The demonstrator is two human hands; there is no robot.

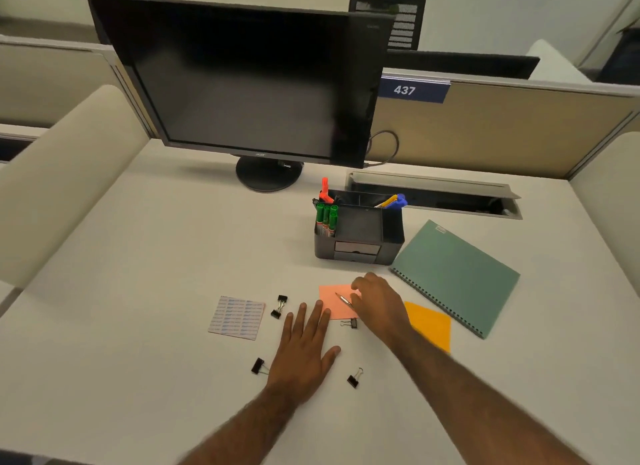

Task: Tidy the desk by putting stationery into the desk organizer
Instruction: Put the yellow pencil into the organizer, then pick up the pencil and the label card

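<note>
A black desk organizer [360,253] stands mid-desk; it holds green markers [326,217], an orange highlighter [325,189] and blue and yellow pens [393,201]. In front of it lies a pink sticky note [332,296]. My right hand [379,303] hovers over the note's right side, fingers curled, pinching a thin silver pen-like object [343,299] whose tip rests on the note. My left hand [304,347] lies flat on the desk, fingers straight, fingertips at the note's lower left corner. Several black binder clips [281,300] are scattered around my hands.
A printed label sheet [237,317] lies left of the clips. An orange note [431,324] and a green spiral notebook [457,277] lie to the right. A monitor [242,80] stands behind, with a cable tray slot [433,194] at the back right.
</note>
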